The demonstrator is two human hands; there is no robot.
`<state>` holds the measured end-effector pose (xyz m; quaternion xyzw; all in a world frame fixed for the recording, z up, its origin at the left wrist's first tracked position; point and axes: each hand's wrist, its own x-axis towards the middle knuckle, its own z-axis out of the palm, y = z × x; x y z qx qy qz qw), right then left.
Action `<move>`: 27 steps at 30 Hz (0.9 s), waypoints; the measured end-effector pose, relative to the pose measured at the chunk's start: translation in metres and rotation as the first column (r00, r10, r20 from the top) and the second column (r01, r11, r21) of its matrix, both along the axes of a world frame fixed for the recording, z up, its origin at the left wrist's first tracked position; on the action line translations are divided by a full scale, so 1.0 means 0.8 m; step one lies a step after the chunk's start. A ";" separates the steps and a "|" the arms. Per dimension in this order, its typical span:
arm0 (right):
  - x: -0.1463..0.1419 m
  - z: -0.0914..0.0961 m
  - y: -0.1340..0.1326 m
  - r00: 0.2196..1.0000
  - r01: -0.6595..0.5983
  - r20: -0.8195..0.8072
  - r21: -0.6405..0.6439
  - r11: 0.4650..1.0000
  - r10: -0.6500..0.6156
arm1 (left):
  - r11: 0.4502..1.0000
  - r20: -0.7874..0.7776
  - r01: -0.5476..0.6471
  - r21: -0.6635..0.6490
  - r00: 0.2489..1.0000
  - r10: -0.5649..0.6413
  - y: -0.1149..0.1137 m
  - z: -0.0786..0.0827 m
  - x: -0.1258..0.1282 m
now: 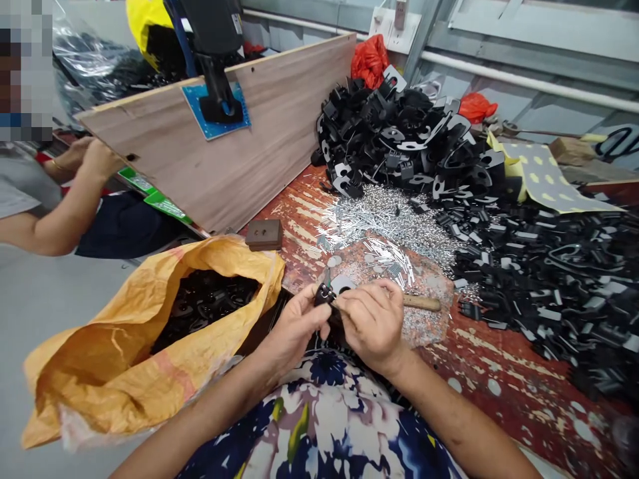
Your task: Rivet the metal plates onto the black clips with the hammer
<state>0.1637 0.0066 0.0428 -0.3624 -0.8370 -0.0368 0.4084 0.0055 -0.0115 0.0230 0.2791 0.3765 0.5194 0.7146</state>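
At the scuffed red wooden desk (504, 366), the left hand (295, 326) pinches a small black plastic piece (324, 293); the right hand (373, 322) meets it with closed fingertips. Fitting seems in hand, probably calling next for steady alignment.

Red bag (368, 61) near wall sockets (386, 28); blue pad (196, 102) against wooden board (284, 100).

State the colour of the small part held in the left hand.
The small part is black, seen best in the head view.
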 end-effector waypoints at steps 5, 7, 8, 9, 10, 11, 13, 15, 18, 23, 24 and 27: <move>0.024 -0.007 0.010 0.965 -0.050 0.233 -0.286 0.957 0.121 | 0.993 -0.369 -0.116 -0.024 0.924 0.098 -0.029 -0.005 -0.053; 0.045 -0.015 0.021 0.885 0.160 0.465 -0.259 0.952 -0.022 | 0.994 -0.480 -0.102 -0.050 0.875 0.066 -0.034 -0.003 -0.073; 0.055 -0.019 0.027 0.820 0.251 0.566 -0.217 0.943 -0.088 | 0.995 -0.512 -0.077 -0.057 0.858 0.037 -0.033 -0.004 -0.079; 0.064 -0.024 0.032 0.757 0.304 0.642 -0.181 0.935 -0.122 | 0.997 -0.533 -0.050 -0.057 0.846 0.012 -0.032 -0.005 -0.082; 0.072 -0.028 0.035 0.712 0.319 0.692 -0.165 0.933 -0.120 | 0.999 -0.545 -0.029 -0.046 0.838 -0.001 -0.028 -0.009 -0.082; 0.078 -0.031 0.037 0.691 0.310 0.716 -0.171 0.935 -0.098 | 1.000 -0.557 -0.020 -0.024 0.831 0.003 -0.024 -0.015 -0.079; 0.086 -0.035 0.033 0.702 0.300 0.711 -0.232 0.925 -0.049 | 0.999 -0.601 -0.012 0.048 0.798 0.038 -0.012 -0.031 -0.066; 0.091 -0.034 0.022 0.751 0.317 0.660 -0.355 0.880 -0.005 | 0.992 -0.653 -0.012 0.122 0.752 0.089 0.002 -0.050 -0.052; 0.097 -0.019 0.001 0.865 0.257 0.502 -0.461 0.849 0.012 | 0.985 -0.692 -0.018 0.174 0.709 0.136 0.017 -0.072 -0.039; 0.093 0.009 -0.019 0.990 0.119 0.115 -0.302 0.946 -0.087 | 0.980 -0.706 -0.040 0.196 0.687 0.169 0.023 -0.082 -0.040; 0.088 0.007 -0.019 0.992 0.115 0.072 -0.266 0.957 -0.099 | 0.979 -0.707 -0.042 0.198 0.685 0.173 0.022 -0.082 -0.041; 0.073 -0.013 -0.016 0.986 0.089 0.154 -0.200 0.976 -0.058 | 0.977 -0.707 -0.045 0.210 0.683 0.184 0.021 -0.083 -0.041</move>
